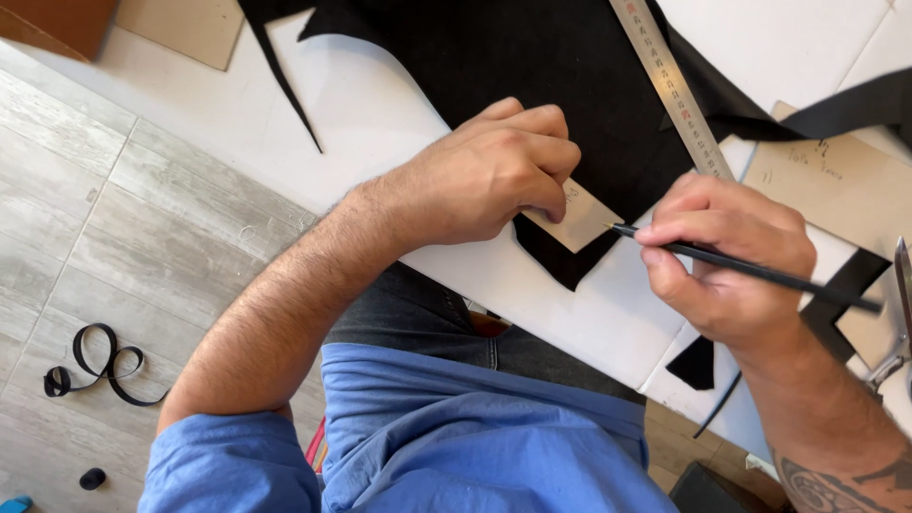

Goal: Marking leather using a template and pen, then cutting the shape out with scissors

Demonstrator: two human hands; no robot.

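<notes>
My left hand (499,171) presses a small tan cardboard template (581,220) flat onto a sheet of black material (532,57) on the white table (380,123). My right hand (727,261) grips a thin black pencil (760,273), its tip touching the template's right edge. A long metal ruler (673,85) lies diagonally on the black sheet just above my right hand.
Tan cardboard pattern pieces (836,180) lie at the right, with black strips over them. Metal scissors (898,313) sit at the far right edge. A curled black strip (100,366) lies on the grey wood floor at the left. Brown board pieces (180,28) rest at top left.
</notes>
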